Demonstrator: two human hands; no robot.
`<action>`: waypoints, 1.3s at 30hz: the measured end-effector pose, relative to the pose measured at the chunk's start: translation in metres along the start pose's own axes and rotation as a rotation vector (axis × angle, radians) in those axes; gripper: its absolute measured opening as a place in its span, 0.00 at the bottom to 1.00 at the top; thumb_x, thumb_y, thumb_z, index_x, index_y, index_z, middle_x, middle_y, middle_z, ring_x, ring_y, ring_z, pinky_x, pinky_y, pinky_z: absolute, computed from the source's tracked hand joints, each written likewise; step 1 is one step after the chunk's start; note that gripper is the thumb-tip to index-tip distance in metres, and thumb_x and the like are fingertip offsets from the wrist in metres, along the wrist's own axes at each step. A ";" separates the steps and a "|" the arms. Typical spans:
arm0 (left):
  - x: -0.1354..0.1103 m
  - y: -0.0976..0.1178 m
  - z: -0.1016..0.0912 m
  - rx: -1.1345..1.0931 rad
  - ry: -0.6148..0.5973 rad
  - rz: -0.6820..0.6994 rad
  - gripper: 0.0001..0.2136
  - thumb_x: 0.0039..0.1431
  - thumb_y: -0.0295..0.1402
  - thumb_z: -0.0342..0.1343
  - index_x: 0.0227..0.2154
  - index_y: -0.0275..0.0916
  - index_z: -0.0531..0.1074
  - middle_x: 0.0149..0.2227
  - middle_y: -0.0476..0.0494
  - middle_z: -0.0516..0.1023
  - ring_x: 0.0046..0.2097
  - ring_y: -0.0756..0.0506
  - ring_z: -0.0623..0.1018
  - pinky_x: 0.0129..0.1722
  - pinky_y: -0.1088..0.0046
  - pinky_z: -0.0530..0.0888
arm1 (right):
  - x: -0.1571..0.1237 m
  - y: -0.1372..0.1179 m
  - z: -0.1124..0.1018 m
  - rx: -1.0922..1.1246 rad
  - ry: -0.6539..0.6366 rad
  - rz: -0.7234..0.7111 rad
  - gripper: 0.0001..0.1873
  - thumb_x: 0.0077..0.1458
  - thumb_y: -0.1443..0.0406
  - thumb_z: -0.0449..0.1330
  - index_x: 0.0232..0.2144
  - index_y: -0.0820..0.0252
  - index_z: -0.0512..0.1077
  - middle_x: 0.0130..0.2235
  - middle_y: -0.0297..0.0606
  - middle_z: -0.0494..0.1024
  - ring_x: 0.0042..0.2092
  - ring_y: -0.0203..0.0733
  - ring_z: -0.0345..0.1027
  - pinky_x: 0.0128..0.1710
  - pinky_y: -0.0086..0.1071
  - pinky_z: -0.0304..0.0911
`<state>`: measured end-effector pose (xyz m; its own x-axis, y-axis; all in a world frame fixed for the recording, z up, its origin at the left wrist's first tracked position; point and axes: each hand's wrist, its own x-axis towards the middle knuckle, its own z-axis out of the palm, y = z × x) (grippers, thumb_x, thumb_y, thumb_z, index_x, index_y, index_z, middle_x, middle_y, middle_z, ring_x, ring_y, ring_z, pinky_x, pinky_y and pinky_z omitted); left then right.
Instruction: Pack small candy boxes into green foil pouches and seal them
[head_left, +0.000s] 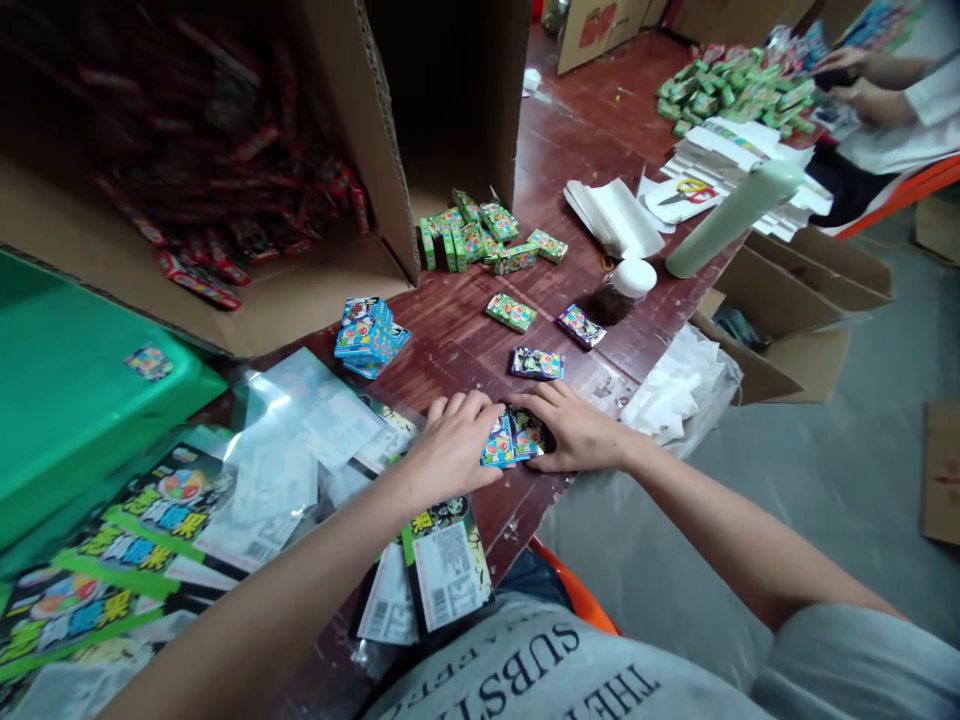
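My left hand (459, 440) is closed around a small blue candy box (496, 445) near the table's front edge. Fingers of my right hand (576, 428) curl over a dark purple candy box (527, 432), which sits side by side with the blue one. Just beyond the right fingertips lies another purple box (538, 363), with a second purple box (581, 327) farther off. A lone green box (511, 312) rests behind them. To the left, several blue boxes (367, 335) form a small stack. Printed pouches (442, 570) lie under my left forearm.
Cartons (390, 150) stand at the back left, one holding red packets (247, 190). Green boxes (480, 235) cluster beside them. A white-lidded jar (626, 288), a pale green cylinder (731, 220) and scissors (688, 192) are at right. A co-worker's hands (862, 95) show beyond.
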<state>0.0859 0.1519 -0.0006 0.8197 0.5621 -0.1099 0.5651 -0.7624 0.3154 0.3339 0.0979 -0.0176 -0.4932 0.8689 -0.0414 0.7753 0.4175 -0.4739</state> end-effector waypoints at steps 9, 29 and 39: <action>-0.007 0.000 0.003 -0.091 0.010 -0.080 0.58 0.50 0.48 0.69 0.72 0.33 0.38 0.67 0.23 0.63 0.64 0.29 0.68 0.61 0.51 0.62 | 0.016 -0.009 0.023 0.009 0.074 -0.038 0.53 0.47 0.35 0.65 0.65 0.59 0.62 0.54 0.52 0.73 0.52 0.60 0.66 0.53 0.54 0.62; -0.115 0.002 -0.017 -0.020 0.087 -0.189 0.36 0.49 0.42 0.66 0.61 0.37 0.62 0.59 0.30 0.69 0.59 0.30 0.69 0.59 0.47 0.65 | -0.045 -0.019 -0.001 0.483 -0.014 -0.220 0.45 0.48 0.50 0.71 0.64 0.53 0.60 0.58 0.48 0.65 0.60 0.56 0.61 0.60 0.48 0.63; -0.114 0.008 0.023 -0.136 0.129 -0.255 0.37 0.48 0.42 0.69 0.58 0.39 0.61 0.56 0.33 0.69 0.59 0.31 0.68 0.60 0.49 0.68 | 0.001 -0.027 0.025 0.216 -0.049 -0.301 0.47 0.52 0.47 0.68 0.67 0.60 0.59 0.58 0.54 0.68 0.56 0.59 0.64 0.57 0.53 0.64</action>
<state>-0.0008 0.0746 -0.0071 0.6294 0.7725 -0.0839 0.7262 -0.5464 0.4173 0.3022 0.0808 -0.0266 -0.7085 0.7002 0.0883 0.4946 0.5819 -0.6456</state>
